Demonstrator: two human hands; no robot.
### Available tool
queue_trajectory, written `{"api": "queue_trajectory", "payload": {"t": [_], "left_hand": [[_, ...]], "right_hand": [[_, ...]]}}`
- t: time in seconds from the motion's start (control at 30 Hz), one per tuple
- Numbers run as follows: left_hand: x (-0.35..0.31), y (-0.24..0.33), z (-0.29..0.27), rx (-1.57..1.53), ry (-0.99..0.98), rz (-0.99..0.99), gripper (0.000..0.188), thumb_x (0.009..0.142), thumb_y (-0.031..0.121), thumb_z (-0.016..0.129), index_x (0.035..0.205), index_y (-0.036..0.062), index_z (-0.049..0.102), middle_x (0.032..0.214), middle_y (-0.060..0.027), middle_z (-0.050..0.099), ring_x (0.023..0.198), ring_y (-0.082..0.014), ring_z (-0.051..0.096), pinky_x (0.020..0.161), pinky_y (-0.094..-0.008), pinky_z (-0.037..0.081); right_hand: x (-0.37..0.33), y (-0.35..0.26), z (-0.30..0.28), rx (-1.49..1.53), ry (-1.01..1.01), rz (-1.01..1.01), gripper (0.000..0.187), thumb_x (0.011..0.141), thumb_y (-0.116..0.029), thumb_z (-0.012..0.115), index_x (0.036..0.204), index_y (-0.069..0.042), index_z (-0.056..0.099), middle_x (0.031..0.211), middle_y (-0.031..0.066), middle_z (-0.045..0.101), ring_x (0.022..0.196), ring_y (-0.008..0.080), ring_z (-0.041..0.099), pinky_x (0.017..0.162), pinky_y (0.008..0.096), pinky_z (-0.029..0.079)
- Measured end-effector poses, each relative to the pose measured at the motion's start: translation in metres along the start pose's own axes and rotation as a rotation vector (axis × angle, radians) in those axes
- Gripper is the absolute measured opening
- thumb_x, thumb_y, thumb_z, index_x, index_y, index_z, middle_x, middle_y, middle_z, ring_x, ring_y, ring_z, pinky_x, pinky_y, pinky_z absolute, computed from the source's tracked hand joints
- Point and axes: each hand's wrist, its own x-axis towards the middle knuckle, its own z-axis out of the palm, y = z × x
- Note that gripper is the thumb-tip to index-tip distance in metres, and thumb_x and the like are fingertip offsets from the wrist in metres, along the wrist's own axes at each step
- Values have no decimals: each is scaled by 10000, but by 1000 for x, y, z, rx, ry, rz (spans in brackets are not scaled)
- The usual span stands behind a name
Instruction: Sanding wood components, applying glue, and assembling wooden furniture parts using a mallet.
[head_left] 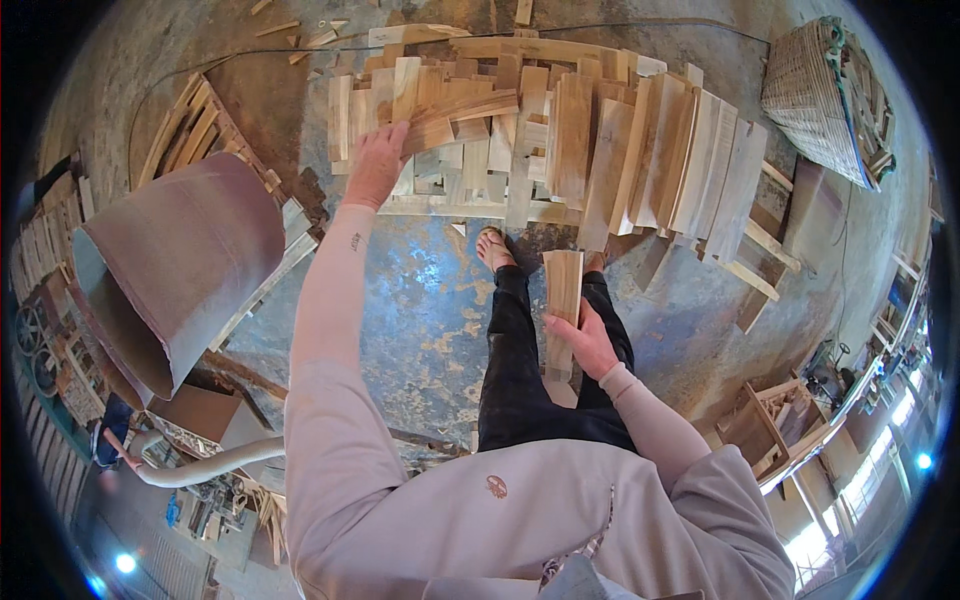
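My left hand (378,165) reaches far forward over a low stack of wooden boards. Its fingers are closed on the near-left end of a brown board (465,108), which lies slanted across the others. Close to my body, my right hand (588,345) grips a short pale-and-brown wooden board (564,280) by its right edge. That board points away from me, above my legs. Paler boards (735,190) lean in an overlapping row at the right of the stack.
A large rolled brown sheet (190,260) stands at the left, near curved wood strips (185,130). A woven basket (825,105) with wood pieces is at the far right. Below it stands a wooden crate (785,415). A cable (640,22) crosses the floor behind the stack. Another person's arm (125,450) shows at lower left.
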Motion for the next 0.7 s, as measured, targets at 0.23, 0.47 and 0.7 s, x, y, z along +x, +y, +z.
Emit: {"api": "queue_trajectory", "payload": {"t": [0.23,0.47,0.7], "left_hand": [[-34,-10,-4,-42,-15,41,682,902,109,843,1518,92,551,1310,-130,714,1244,-330,680,1069,-464,534],[-36,-11,-12,-31,-45,-52,749,888,129,866,1566,120,548,1300,-131,666,1199,-367,683,1050,-473,543],[-48,-7,-8,123,-49,-119,930,865,125,880,1688,204,453,1287,-112,664,1199,-344,679,1060,-502,515]], "right_hand": [[-2,-2,-2,13,-3,13,688,943,-379,852,1388,85,605,1199,151,731,1078,202,709,974,355,567],[0,2,-7,61,-11,45,700,945,-376,860,1401,85,594,1191,143,732,1071,203,715,966,354,572],[4,10,-6,47,-2,35,700,949,-372,859,1399,89,586,1193,148,729,1058,194,723,943,352,586]]}}
